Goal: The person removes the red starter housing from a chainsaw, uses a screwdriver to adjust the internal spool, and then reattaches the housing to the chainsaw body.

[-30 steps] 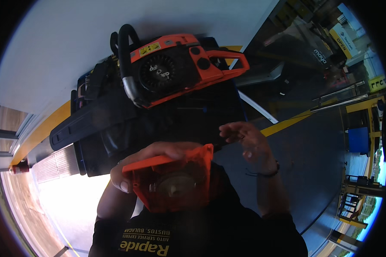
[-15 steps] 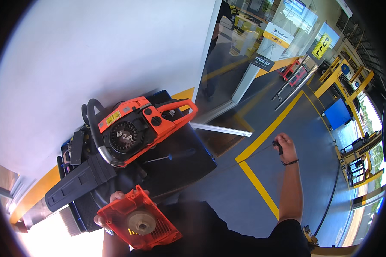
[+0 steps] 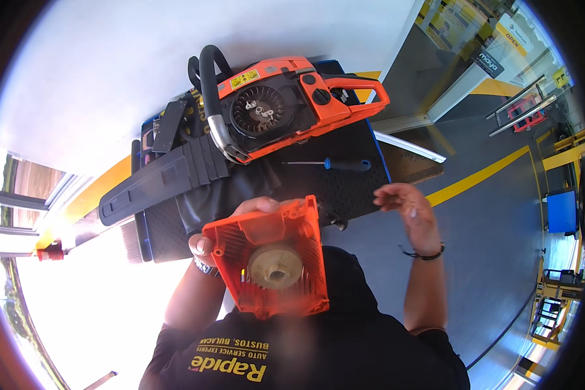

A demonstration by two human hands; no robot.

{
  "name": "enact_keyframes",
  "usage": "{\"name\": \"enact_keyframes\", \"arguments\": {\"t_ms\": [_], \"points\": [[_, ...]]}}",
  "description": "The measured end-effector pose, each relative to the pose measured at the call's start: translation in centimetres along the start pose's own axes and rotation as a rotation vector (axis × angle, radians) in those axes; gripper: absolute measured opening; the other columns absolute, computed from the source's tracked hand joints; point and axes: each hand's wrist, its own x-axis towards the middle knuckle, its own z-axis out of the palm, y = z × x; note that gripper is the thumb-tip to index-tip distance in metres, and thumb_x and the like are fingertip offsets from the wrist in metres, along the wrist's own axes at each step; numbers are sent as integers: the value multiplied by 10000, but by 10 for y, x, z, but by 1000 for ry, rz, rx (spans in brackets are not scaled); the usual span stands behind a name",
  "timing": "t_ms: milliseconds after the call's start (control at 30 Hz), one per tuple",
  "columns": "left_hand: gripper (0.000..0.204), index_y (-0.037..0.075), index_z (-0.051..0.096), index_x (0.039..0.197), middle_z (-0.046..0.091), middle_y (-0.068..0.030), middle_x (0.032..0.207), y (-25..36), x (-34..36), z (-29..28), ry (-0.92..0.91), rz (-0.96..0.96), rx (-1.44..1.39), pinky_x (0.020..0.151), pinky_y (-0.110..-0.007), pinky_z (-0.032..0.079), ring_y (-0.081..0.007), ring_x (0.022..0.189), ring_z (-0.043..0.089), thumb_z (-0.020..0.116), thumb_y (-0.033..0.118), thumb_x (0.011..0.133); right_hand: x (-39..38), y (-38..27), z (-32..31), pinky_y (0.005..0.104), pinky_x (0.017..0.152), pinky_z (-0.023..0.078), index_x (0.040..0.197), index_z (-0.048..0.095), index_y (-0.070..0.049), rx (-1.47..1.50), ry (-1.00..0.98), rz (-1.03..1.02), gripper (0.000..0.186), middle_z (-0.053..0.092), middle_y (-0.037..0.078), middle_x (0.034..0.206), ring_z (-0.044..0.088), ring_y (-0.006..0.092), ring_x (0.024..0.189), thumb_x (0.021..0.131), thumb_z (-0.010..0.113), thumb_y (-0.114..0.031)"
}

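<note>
The right hand [image 3: 415,214] had come in from far out, its fingers loosely bent around nothing I could see; the black pull handle [image 3: 337,221] seemed back beside the orange cover [image 3: 260,229], clamped in the left hand's [image 3: 259,206] fingers. One cover was off one chainsaw [image 3: 285,107]; what remained I couldn't tell. I counted one screwdriver [image 3: 331,164].

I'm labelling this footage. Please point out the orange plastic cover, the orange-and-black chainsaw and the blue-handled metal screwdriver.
Orange plastic cover [image 3: 312,257], head view: inner wall at picture right.
Orange-and-black chainsaw [image 3: 261,109], head view: round finned wheel.
Blue-handled metal screwdriver [image 3: 346,165], head view: handle.
</note>
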Motion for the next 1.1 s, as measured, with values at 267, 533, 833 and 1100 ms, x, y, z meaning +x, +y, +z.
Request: {"name": "enact_keyframes", "arguments": {"t_ms": [267, 533, 833, 1100], "points": [[773, 104, 353, 1496, 185, -270, 1598, -9, 0, -1, -50, 7, -130, 1112, -669, 380, -563, 1431, 245, 640, 502, 899, 25, -7, 92, 225, 620, 451, 1216, 567, -34, 577, -91, 266, 342, 620, 20, 916, 540, 71, 722, 976, 659, -259], [833, 82, 401, 1445, 178, -286, 1595, -10, -70, -50, 196, 64, -242, 1097, -650, 400, -511, 1428, 304, 705, 514, 800, -140, 9, -330, 227, 617, 381, 1330, 558, -66, 0, 769, 71, 382, 475, -18, 813, 443, 68, 659, 1075, 484, -341], [1119, 82, 355, 1514, 103, -273, 1620, -5, -8, 6, -21, 258, 163, 1126, -562, 365, -449, 1439, 317, 751, 652, 636, -75, 3, -222, 388, 941, 487, 1415, 499, -62, -417, 675, 154, 574, 590, 104, 1292, 617, 215, 1112, 1064, 404, -505], [1184, 67, 263, 1543, 320, -265, 1544, -20, -12, -3, 20, 189, 25, 1114, -546, 382, -422, 1403, 389, 754, 649, 636, 9, 24, -39, 368, 929, 493, 1305, 537, 6, 40, 84, -15, 611, 629, 131, 1224, 632, 210, 1069, 1042, 428, -534]]}}
